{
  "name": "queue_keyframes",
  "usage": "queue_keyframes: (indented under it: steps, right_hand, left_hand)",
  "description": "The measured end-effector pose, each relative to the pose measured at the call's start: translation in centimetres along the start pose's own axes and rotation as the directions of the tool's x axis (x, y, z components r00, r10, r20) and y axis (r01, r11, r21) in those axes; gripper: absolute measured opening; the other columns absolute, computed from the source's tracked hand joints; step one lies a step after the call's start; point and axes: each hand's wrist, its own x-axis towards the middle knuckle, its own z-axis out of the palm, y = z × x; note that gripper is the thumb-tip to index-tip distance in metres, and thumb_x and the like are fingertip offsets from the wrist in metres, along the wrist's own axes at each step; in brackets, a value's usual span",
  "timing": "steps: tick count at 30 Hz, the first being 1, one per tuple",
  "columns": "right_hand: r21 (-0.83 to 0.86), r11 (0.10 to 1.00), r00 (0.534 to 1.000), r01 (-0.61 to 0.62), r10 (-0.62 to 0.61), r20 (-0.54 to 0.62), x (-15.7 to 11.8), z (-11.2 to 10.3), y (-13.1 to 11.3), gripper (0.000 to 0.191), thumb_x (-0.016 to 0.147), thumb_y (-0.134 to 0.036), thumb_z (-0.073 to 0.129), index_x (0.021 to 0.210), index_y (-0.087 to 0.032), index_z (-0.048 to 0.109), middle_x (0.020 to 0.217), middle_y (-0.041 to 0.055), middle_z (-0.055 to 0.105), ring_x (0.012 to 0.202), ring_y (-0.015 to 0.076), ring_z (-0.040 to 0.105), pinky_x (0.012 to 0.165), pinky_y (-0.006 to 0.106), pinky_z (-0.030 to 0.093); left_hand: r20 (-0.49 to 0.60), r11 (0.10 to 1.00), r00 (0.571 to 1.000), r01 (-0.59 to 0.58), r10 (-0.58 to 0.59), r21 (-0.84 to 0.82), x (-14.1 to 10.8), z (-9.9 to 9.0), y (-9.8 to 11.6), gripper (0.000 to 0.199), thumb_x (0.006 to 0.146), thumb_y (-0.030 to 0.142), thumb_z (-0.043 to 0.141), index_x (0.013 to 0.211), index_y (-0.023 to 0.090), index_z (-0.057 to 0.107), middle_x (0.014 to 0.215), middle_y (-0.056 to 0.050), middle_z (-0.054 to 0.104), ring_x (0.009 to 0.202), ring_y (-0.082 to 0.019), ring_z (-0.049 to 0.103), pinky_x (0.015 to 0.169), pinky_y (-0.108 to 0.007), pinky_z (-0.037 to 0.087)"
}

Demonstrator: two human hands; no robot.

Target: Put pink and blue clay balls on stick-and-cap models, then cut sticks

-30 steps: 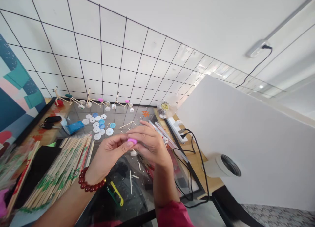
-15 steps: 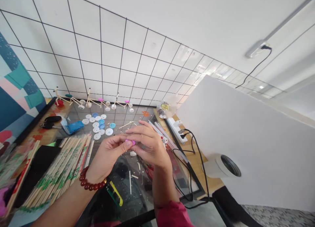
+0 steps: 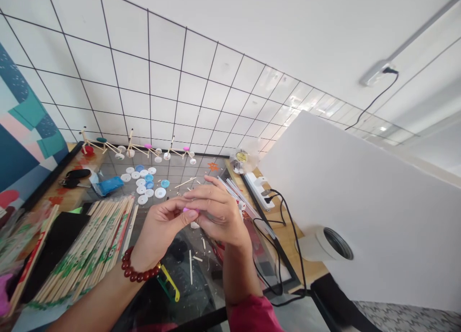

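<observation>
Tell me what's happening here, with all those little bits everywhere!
A person is pinching a small pink piece between their left hand and right hand; their fingers hide much of it. White and blue discs lie beyond them on the dark tabletop. Wrapped wooden sticks lie to the left, and three little stick frames with wheels stand along the back.

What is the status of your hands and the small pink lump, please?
Left hand pinches small, rounded pink lump, mostly hidden. Right hand partly covers it, grip unclear. Nothing visibly obstructing.
</observation>
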Motion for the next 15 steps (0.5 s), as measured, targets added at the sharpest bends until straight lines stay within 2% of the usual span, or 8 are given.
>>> queue_keyframes:
  steps: [4,9,13,15]
  right_hand:
    - [-0.010,0.999,0.999,-0.052,0.052,0.017,0.0,0.3,0.2,0.019,0.092,-0.022,0.065,0.109,-0.028,0.071,0.113,0.0027,0.078,0.105,0.0146,0.073,0.116,0.044,0.040]
    - [-0.005,0.999,0.999,-0.034,0.034,-0.010,-0.1,0.7,0.7,0.014,0.093,-0.025,0.068,0.105,-0.029,0.073,0.107,0.0019,0.080,0.100,0.0150,0.075,0.117,0.045,0.039]
    - [0.085,0.992,0.993,-0.098,0.103,-0.060,-0.2,1.0,1.1,0.020,0.090,-0.035,0.073,0.110,-0.029,0.074,0.110,0.0033,0.080,0.102,0.0172,0.075,0.115,0.044,0.043]
    - [0.142,0.983,0.990,-0.116,0.127,-0.067,-0.3,1.1,1.1,0.024,0.087,-0.039,0.077,0.109,-0.029,0.074,0.110,0.0032,0.080,0.103,0.0178,0.075,0.113,0.043,0.045]
  left_hand:
    - [-0.035,0.999,0.999,0.016,-0.017,-0.028,0.1,-0.1,0.2,0.018,0.067,0.031,0.090,0.070,0.017,0.080,0.073,-0.003,0.075,0.071,-0.014,0.065,0.069,-0.025,0.055]
    - [-0.017,0.993,0.998,0.054,-0.056,-0.101,0.4,-0.2,0.4,0.020,0.066,0.031,0.092,0.070,0.016,0.080,0.072,-0.004,0.075,0.071,-0.013,0.064,0.070,-0.023,0.054]
    - [0.083,0.935,0.988,0.147,-0.126,-0.322,0.4,-0.1,0.6,0.026,0.072,0.042,0.087,0.078,0.017,0.081,0.080,-0.005,0.077,0.075,-0.014,0.066,0.074,-0.026,0.058]
    - [0.139,0.878,0.976,0.210,-0.166,-0.430,0.3,0.0,0.6,0.023,0.073,0.041,0.087,0.079,0.019,0.081,0.081,-0.003,0.076,0.073,-0.013,0.065,0.072,-0.027,0.059]
